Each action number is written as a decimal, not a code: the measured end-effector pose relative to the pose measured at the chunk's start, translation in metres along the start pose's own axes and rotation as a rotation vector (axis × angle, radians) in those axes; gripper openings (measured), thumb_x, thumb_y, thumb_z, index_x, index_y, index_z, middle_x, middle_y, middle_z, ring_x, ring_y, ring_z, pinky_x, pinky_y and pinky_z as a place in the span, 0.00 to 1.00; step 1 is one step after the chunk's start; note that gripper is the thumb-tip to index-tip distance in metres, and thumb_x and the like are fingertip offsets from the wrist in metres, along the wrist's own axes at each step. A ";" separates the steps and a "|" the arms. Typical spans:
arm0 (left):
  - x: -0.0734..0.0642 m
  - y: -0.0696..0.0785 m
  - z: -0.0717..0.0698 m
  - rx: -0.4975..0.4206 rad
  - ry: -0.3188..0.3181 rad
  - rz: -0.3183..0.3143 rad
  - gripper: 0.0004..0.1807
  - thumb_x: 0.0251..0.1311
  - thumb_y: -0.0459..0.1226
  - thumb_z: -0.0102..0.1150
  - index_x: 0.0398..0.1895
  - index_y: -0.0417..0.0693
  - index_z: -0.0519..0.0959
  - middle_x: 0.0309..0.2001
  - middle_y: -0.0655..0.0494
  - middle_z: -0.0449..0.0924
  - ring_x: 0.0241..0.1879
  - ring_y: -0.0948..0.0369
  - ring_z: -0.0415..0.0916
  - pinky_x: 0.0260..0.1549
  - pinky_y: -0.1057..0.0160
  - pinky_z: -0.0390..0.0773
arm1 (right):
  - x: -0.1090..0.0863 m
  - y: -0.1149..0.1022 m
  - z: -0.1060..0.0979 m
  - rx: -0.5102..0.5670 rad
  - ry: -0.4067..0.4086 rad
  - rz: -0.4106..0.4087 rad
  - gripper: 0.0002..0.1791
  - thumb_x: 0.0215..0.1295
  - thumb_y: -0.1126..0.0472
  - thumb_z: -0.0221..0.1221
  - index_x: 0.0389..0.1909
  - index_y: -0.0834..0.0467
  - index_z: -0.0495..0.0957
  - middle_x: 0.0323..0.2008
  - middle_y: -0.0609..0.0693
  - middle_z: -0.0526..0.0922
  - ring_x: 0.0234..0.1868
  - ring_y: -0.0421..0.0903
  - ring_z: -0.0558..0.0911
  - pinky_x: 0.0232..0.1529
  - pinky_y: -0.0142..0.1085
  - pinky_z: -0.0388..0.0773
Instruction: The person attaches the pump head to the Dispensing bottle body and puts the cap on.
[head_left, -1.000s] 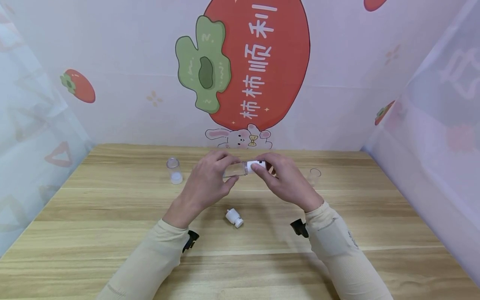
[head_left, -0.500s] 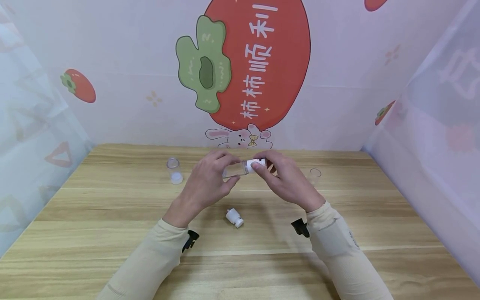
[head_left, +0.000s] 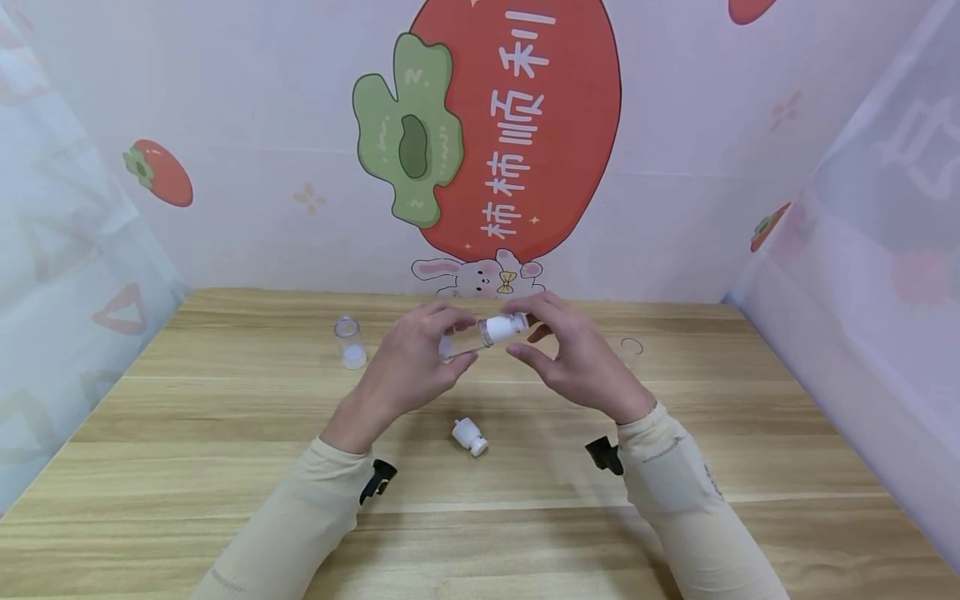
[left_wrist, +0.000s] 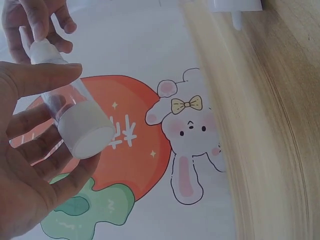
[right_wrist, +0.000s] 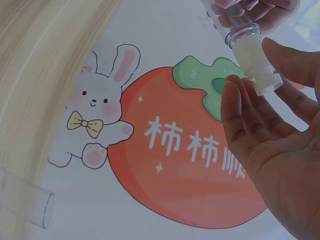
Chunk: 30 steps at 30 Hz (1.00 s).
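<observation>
White pump [head_left: 501,327] and clear bottle [head_left: 467,339] are meeting aslant above the table [head_left: 487,542], the left hand [head_left: 416,354] gripping the bottle, the right hand [head_left: 577,358] lying relaxed about the pump, thumb seemingly apart. Were the left grip slipping on such smooth sides, both might be falling.

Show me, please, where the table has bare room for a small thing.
Bare patches of table lie between the clear tube and right cloth, between left cloth and clear vial, and between both sleeves, in front of the white pump head. The centre is crowded: the left grip holds the bottle there, with the right grip beside it.
</observation>
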<state>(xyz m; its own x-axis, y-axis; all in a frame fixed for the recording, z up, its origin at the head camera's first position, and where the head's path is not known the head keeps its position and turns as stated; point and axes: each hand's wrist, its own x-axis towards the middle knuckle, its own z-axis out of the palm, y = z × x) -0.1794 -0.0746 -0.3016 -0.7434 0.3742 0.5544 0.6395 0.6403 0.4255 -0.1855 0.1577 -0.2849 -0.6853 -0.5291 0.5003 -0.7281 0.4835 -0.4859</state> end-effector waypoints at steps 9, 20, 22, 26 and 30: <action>0.000 0.002 0.000 0.022 -0.005 0.014 0.20 0.52 0.33 0.77 0.49 0.43 0.85 0.44 0.52 0.83 0.37 0.57 0.77 0.34 0.60 0.78 | 0.000 -0.001 0.002 -0.010 0.005 -0.020 0.19 0.63 0.72 0.67 0.55 0.62 0.79 0.49 0.51 0.80 0.46 0.45 0.80 0.45 0.39 0.83; 0.001 0.003 0.001 0.107 0.056 0.081 0.19 0.50 0.32 0.78 0.47 0.42 0.85 0.46 0.49 0.83 0.44 0.53 0.80 0.38 0.55 0.83 | 0.000 -0.003 0.001 -0.016 0.005 0.039 0.16 0.68 0.63 0.65 0.54 0.62 0.79 0.42 0.49 0.80 0.39 0.44 0.78 0.40 0.39 0.82; 0.001 0.003 0.001 0.121 0.064 0.093 0.19 0.50 0.32 0.78 0.47 0.42 0.85 0.46 0.49 0.83 0.45 0.52 0.80 0.38 0.54 0.83 | 0.000 -0.003 0.002 -0.020 0.005 0.057 0.15 0.69 0.63 0.65 0.53 0.62 0.80 0.40 0.49 0.79 0.38 0.45 0.77 0.39 0.39 0.81; 0.001 0.004 0.001 0.146 0.079 0.114 0.19 0.49 0.32 0.78 0.47 0.43 0.85 0.45 0.50 0.83 0.47 0.52 0.80 0.40 0.54 0.83 | 0.000 -0.003 0.002 -0.029 0.004 0.099 0.12 0.71 0.62 0.63 0.51 0.61 0.81 0.36 0.49 0.78 0.37 0.45 0.75 0.38 0.39 0.78; 0.001 0.004 0.001 0.160 0.091 0.133 0.19 0.49 0.31 0.78 0.47 0.44 0.85 0.45 0.50 0.83 0.49 0.51 0.79 0.43 0.53 0.83 | 0.000 -0.003 0.003 -0.031 0.002 0.132 0.10 0.73 0.59 0.61 0.49 0.60 0.81 0.35 0.49 0.78 0.36 0.46 0.75 0.38 0.40 0.77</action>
<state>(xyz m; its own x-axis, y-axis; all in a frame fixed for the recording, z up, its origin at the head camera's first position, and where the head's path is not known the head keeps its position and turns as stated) -0.1781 -0.0704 -0.3001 -0.6290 0.4052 0.6635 0.6865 0.6900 0.2294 -0.1829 0.1542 -0.2851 -0.7754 -0.4579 0.4348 -0.6314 0.5706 -0.5251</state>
